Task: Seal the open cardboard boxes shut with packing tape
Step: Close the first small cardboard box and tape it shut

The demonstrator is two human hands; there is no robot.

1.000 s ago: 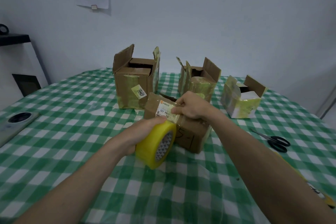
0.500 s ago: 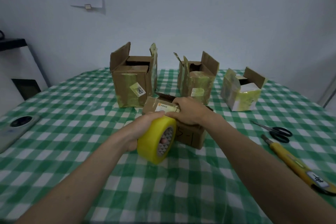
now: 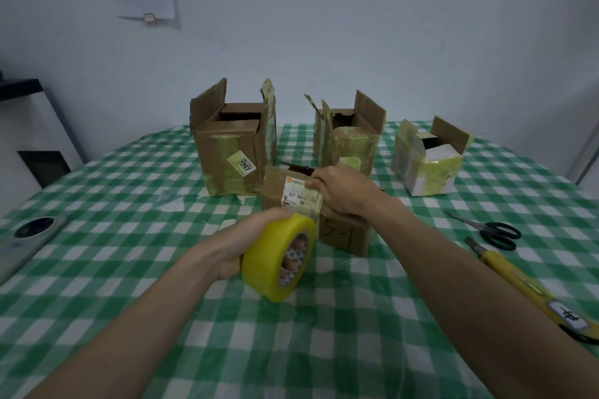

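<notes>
Tape roll [image 3: 277, 261] sits gripped in my left hand [image 3: 241, 244], just near of the small box [image 3: 324, 210]; my right hand [image 3: 345, 193] clasps that box's top.

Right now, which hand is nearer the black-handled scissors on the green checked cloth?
Right. The right hand presses on the small brown cardboard box, left of the black-handled scissors. The left hand grips the yellow tape roll, farther left.
</notes>
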